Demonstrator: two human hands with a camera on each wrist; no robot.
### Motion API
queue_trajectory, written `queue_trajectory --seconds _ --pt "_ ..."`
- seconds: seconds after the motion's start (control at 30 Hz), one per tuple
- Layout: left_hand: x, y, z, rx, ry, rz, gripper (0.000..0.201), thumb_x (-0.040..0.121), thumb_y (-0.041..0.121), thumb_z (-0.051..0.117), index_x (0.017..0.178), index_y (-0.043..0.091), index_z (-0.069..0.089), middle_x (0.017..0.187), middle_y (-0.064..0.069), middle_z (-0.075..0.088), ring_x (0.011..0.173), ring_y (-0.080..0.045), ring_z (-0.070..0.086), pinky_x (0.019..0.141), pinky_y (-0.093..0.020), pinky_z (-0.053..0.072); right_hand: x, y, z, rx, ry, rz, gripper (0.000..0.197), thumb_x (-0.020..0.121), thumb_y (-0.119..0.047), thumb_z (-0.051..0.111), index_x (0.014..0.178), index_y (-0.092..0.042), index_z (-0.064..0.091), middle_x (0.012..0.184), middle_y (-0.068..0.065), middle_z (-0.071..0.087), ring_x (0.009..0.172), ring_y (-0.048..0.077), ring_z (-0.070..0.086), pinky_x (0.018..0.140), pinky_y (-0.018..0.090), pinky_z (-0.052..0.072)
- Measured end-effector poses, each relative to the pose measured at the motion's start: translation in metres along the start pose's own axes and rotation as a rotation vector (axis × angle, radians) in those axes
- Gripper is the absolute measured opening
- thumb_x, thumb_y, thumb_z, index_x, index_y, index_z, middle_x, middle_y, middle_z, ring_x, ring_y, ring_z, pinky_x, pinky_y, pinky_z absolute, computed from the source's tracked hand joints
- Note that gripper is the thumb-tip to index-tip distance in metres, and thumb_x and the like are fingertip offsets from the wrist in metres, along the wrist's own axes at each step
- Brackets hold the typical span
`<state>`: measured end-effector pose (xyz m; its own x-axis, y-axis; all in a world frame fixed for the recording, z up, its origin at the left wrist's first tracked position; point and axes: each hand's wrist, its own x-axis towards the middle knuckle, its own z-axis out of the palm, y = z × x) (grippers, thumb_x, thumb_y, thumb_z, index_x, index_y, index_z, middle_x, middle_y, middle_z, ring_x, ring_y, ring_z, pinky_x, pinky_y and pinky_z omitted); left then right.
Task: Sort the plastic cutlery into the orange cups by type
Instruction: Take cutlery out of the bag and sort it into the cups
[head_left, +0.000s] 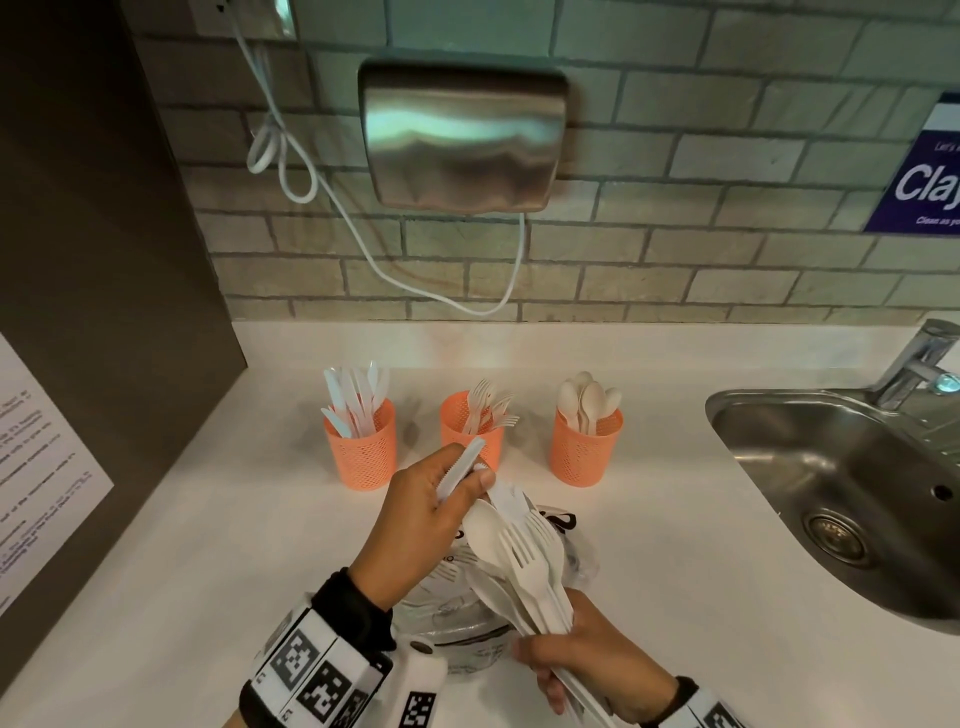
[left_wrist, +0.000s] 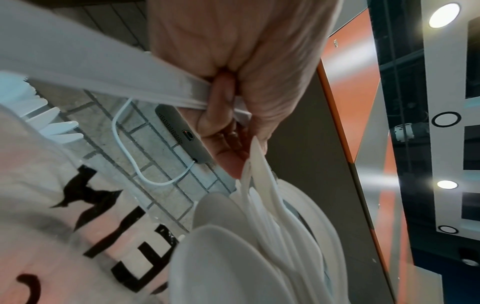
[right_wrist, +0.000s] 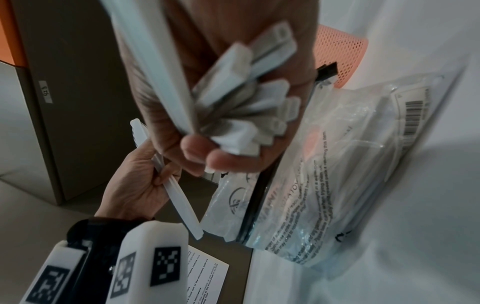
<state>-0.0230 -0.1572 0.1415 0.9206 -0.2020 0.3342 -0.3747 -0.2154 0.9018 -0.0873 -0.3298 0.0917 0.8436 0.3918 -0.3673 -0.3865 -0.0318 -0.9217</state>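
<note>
Left hand (head_left: 431, 512), frame centre: fingers curled, pinching white knife (head_left: 464, 464). Right hand (head_left: 587, 660), lower centre: fist round mixed cutlery bundle (head_left: 524, 561). Three orange cups (head_left: 470, 426) behind on desk (head_left: 701, 597).

Sign (head_left: 930, 171) cut off — bundle (head_left: 524, 561) handles hidden in right hand (head_left: 587, 660).

Matt white plastic cutlery (head_left: 524, 561), perforated orange plastic cups (head_left: 586, 451), glossy steel sink (head_left: 831, 467), crinkled clear bag (right_wrist: 337, 164).

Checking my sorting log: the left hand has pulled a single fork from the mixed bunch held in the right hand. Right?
Not quite: the left hand holds a knife, its serrated edge visible in the head view. The right hand does grip the mixed bunch.
</note>
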Motion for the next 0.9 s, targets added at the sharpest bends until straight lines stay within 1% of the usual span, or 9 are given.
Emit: queue_trajectory --seconds 0.07,0.13,0.2,0.3,0.4,0.53,0.63,0.73,0.9 --pt "0.0003 -0.0012 -0.0005 -0.005 -0.006 0.003 0.018 0.085 0.03 0.061 0.075 0.016 0.062 0.071 -0.003 0.06 0.064 -0.008 0.053 0.062 -0.017 0.039 -0.0008 0.0011 0.0009 0.004 -0.003 0.006 0.033 0.065 -0.007 0.066 0.095 -0.002 0.052 0.047 0.006 0.047 0.033 0.015 0.043 0.036 0.021 0.04" --pt "0.0005 -0.0015 -0.0014 -0.009 -0.017 0.009 0.025 0.08 0.038 0.059 0.076 0.013 0.061 0.068 -0.004 0.058 0.063 -0.007 0.051 0.061 -0.015 0.039 -0.0017 0.0016 0.002 0.003 -0.012 0.01 0.03 0.066 -0.005 0.065 0.094 -0.002 0.052 0.047 0.005 0.047 0.033 0.014 0.043 0.036 0.02 0.04" --pt "0.0013 -0.0003 -0.0021 -0.011 -0.027 0.018 0.027 0.078 0.042 0.059 0.074 0.015 0.06 0.065 0.002 0.056 0.062 -0.006 0.051 0.06 -0.014 0.038 -0.0021 0.0016 0.0029 0.003 -0.025 0.015 0.033 0.067 -0.005 0.065 0.097 -0.002 0.052 0.047 0.004 0.047 0.034 0.014 0.043 0.036 0.02 0.04" --pt "0.0017 -0.0017 -0.0013 -0.006 -0.026 0.039 0.029 0.075 0.05 0.055 0.075 0.021 0.06 0.067 0.002 0.059 0.064 -0.008 0.053 0.062 -0.017 0.04 -0.0025 0.0004 0.0034 0.009 -0.039 0.025 0.032 0.067 -0.004 0.065 0.097 -0.003 0.053 0.046 0.004 0.047 0.033 0.013 0.043 0.036 0.02 0.04" --pt "0.0015 -0.0038 0.0006 0.018 0.021 0.065 0.015 0.082 0.041 0.056 0.078 0.028 0.06 0.067 0.007 0.06 0.063 -0.005 0.055 0.062 -0.018 0.041 -0.0024 -0.0018 0.0025 0.006 -0.041 0.027 0.03 0.067 -0.005 0.066 0.094 -0.004 0.052 0.049 0.007 0.046 0.034 0.014 0.043 0.037 0.02 0.04" --pt "0.0023 -0.0032 0.0015 0.056 0.095 0.099 0.019 0.09 0.041 0.053 0.079 0.026 0.054 0.054 0.005 0.057 0.051 -0.005 0.054 0.056 -0.018 0.041 -0.0021 -0.0007 0.002 -0.002 -0.045 0.035 0.03 0.07 -0.004 0.064 0.097 -0.009 0.054 0.048 0.005 0.048 0.034 0.013 0.044 0.038 0.02 0.041" --pt "0.0051 -0.0004 0.002 0.062 0.134 0.068 0.014 0.086 0.041 0.043 0.082 0.028 0.049 0.046 0.004 0.056 0.048 -0.008 0.056 0.057 -0.021 0.045 -0.0014 0.0007 0.0039 -0.005 -0.056 0.044 0.03 0.072 -0.005 0.064 0.1 -0.007 0.053 0.047 0.003 0.049 0.035 0.012 0.045 0.038 0.02 0.042" --pt "0.0069 0.001 0.0036 -0.017 0.112 0.02 0.025 0.084 0.042 0.045 0.084 0.018 0.052 0.056 -0.002 0.06 0.054 -0.014 0.06 0.061 -0.029 0.048 0.0001 0.0004 0.0047 0.001 -0.049 0.046 0.03 0.071 -0.004 0.063 0.099 -0.007 0.053 0.047 0.003 0.05 0.036 0.013 0.046 0.038 0.02 0.042" --pt "0.0095 -0.0038 0.0041 -0.1 -0.069 -0.122 0.044 0.077 0.039 0.061 0.077 -0.005 0.057 0.068 -0.01 0.056 0.063 -0.016 0.052 0.062 -0.026 0.04 0.0041 -0.0027 0.0023 -0.003 -0.025 0.006 0.029 0.071 -0.002 0.061 0.098 -0.012 0.056 0.047 0.005 0.049 0.035 0.013 0.044 0.037 0.02 0.042"
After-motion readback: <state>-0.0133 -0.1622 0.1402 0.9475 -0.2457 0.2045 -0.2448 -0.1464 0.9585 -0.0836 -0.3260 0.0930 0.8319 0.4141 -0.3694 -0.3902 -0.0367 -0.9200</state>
